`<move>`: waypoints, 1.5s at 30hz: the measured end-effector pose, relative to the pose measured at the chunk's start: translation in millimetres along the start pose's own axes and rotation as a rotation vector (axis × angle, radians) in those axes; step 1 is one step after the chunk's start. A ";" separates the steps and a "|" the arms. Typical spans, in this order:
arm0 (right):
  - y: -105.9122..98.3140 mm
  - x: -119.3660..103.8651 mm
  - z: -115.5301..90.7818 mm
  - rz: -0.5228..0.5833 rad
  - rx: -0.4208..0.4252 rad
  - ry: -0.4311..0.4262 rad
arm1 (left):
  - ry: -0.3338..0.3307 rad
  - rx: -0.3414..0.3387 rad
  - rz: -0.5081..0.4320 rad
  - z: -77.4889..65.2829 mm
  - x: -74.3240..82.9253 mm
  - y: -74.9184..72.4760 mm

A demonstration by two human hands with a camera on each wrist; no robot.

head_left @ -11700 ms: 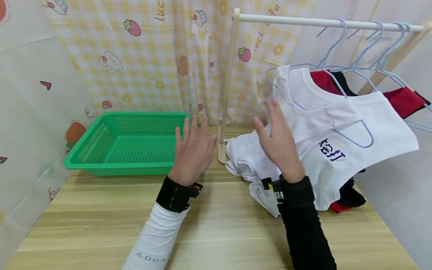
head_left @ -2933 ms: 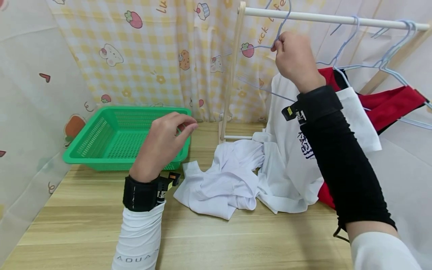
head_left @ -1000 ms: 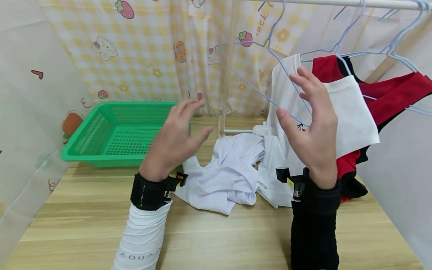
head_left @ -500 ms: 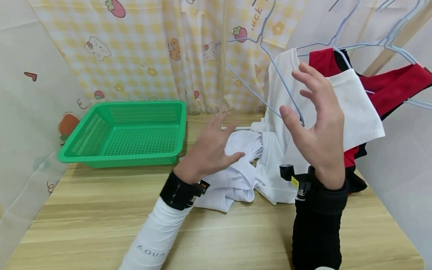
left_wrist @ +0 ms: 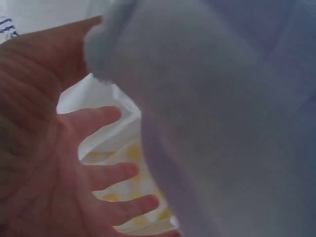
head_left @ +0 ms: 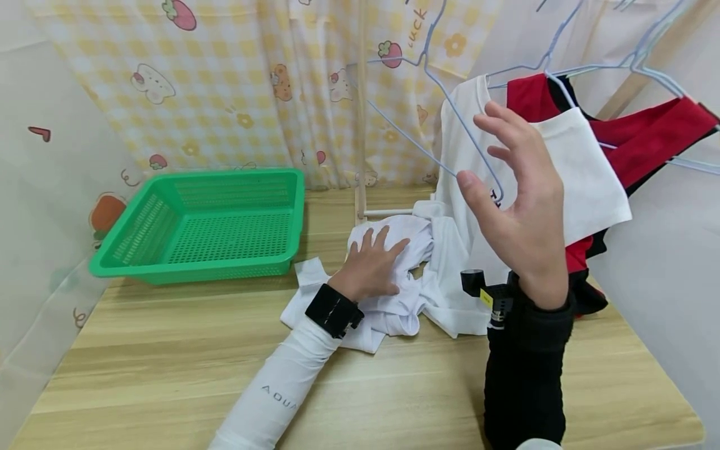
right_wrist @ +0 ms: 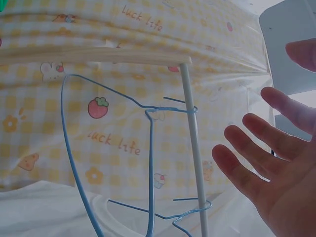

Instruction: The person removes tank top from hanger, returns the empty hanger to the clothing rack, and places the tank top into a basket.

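A crumpled white top (head_left: 315, 306) lies on the wooden table. My left hand (head_left: 368, 269) is over it, fingers spread, with no grip visible. In the left wrist view, blurred pale cloth (left_wrist: 212, 123) fills much of the frame beside the spread fingers. My right hand (head_left: 525, 206) is raised with fingers apart, holding nothing. A bare blue wire hanger (right_wrist: 150, 163) hangs from the rack's rail (right_wrist: 192, 138), to the left of that hand. Behind the hand, a white sleeveless top (head_left: 590, 169) with dark lettering hangs on another hanger.
A green plastic basket (head_left: 197, 270) with nothing in it stands on the left of the table (head_left: 169, 375). Red and black garments (head_left: 647, 150) hang farther right. The rack's wooden post (head_left: 362, 125) rises behind the crumpled top. A patterned curtain (head_left: 225, 94) covers the back.
The crumpled white top hung on the rack at first. My right hand has let go of the now bare hanger and dropped lower. My left hand has moved right onto the crumpled top.
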State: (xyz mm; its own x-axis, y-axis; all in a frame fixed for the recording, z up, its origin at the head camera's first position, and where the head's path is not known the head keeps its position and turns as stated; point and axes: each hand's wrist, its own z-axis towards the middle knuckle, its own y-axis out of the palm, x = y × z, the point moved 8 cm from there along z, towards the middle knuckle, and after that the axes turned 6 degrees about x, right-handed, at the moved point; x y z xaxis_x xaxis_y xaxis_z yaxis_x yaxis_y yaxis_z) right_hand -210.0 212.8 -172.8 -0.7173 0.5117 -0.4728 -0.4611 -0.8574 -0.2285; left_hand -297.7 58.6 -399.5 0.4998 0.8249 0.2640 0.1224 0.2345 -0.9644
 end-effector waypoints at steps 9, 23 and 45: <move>-0.4 1.7 1.7 -0.006 -0.012 0.000 | 0.025 -0.120 0.072 1.2 3.2 17.8; -0.6 6.1 1.7 -0.027 -0.028 0.031 | 0.201 0.019 -0.019 -2.3 12.0 -5.1; -7.8 9.3 2.8 -0.047 -0.044 0.015 | 0.130 0.444 -0.141 -24.9 -4.0 -177.1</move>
State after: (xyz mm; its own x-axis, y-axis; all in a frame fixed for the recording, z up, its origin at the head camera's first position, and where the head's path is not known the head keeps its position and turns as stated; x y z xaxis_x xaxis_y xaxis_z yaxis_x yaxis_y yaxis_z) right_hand -214.6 224.4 -173.0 -0.6872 0.5512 -0.4733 -0.4709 -0.8340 -0.2876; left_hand -300.0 0.9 -230.1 0.6115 0.7047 0.3598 -0.1675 0.5597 -0.8116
